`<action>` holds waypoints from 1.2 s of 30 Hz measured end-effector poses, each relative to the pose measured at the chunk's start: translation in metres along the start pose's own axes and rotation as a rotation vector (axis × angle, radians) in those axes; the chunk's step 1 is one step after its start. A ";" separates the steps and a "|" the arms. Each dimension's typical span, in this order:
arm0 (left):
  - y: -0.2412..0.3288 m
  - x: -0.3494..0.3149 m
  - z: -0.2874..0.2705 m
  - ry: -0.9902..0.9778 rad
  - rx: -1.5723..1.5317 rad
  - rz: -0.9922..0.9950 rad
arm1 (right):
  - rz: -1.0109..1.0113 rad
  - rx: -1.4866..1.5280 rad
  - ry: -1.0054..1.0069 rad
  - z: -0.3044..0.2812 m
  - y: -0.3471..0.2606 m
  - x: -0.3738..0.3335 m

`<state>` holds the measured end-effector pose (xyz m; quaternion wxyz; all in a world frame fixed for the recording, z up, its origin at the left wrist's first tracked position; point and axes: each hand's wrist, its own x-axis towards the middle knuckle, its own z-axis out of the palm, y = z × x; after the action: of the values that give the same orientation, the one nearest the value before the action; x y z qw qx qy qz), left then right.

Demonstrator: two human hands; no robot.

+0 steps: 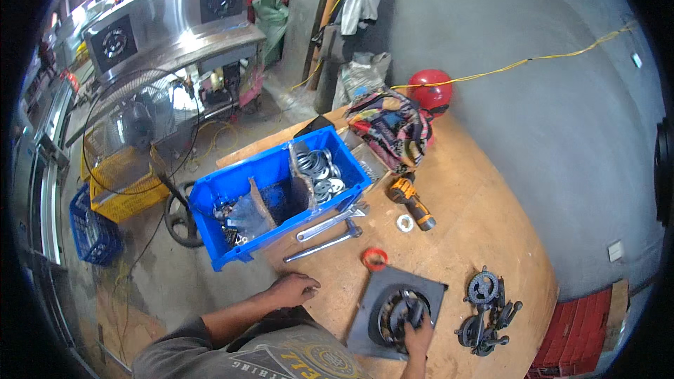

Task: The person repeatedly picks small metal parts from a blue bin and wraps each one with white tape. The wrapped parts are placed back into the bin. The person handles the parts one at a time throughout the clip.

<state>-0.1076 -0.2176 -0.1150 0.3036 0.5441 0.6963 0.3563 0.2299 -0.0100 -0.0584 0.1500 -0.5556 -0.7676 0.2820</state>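
Note:
My right hand (pixel 419 335) is closed round a dark metal part (pixel 413 306) over the round opening of a square dark grey plate (pixel 368 314). The plate lies flat near the table's front edge. The fingertips and the part's underside are partly hidden. My left hand (pixel 295 290) rests at the table's edge, left of the plate, its fingers curled with nothing seen in them. A red ring-shaped roll (pixel 375 259) touches or nearly touches the plate's far corner. Several black cast burner parts (pixel 484 316) stand to its right.
A blue bin (pixel 232 249) with dividers holds metal rings (pixel 319 167) and small hardware. Before it lie a wrench (pixel 324 228) and a ratchet handle (pixel 319 245). Beyond are a white tape roll (pixel 405 223), a yellow-black power tool (pixel 413 201) and patterned cloth (pixel 392 125). A fan (pixel 140 126) stands left.

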 end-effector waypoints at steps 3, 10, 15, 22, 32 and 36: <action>-0.001 0.003 0.018 -0.061 0.084 -0.004 | 0.147 -0.025 0.053 -0.040 0.052 -0.049; 0.076 0.081 0.111 -0.398 0.221 0.312 | 0.319 -0.173 0.168 -0.132 0.132 -0.190; 0.175 0.102 0.217 -0.445 0.300 0.812 | 0.350 -0.163 0.266 -0.129 0.169 -0.223; 0.208 0.076 0.280 -0.469 0.262 0.482 | 0.344 -0.005 0.313 -0.154 0.224 -0.264; 0.227 0.126 0.322 0.015 0.977 0.284 | 0.867 0.208 0.273 -0.155 0.319 -0.478; 0.310 0.099 0.414 -0.268 0.648 0.665 | 1.122 0.218 0.277 -0.095 0.381 -0.532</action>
<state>0.3739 -0.0044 -0.0946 0.0751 0.8449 0.5146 0.1255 0.7538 -0.3988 -0.1671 0.1330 -0.8900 -0.2960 0.3203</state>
